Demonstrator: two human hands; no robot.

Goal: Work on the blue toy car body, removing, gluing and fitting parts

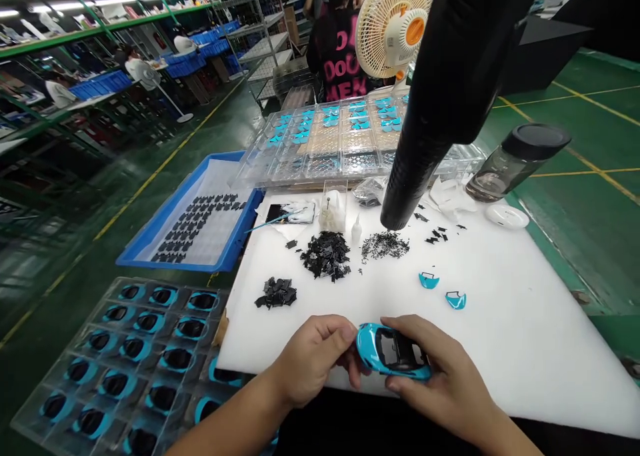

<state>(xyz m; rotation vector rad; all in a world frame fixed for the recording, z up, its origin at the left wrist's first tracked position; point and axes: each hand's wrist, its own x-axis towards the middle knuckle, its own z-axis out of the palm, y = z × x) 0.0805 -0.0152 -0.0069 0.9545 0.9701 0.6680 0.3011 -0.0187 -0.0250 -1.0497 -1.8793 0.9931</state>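
Note:
A bright blue toy car body [369,347] with a black cabin is held just over the near edge of the white work surface. My right hand [447,369] grips its rear half, thumb on the near side and fingers along the far side. At the car's front end, my left hand [317,356] is closed, thumb and forefinger pressed together, its other fingers curled against the nose. Whether a small part sits in that pinch is hidden. Beyond the hands lie two loose blue door-shaped pieces, one farther [429,281] and one nearer [455,301].
Black part piles [326,256] and tiny black pieces [385,245] lie on the white surface [525,349]. A black nozzle [400,196] hangs overhead. Left are a blue tray [135,249] and a car-filled clear tray [107,336]. Behind stand clear trays [325,163], a fan [395,26] and a person [335,49].

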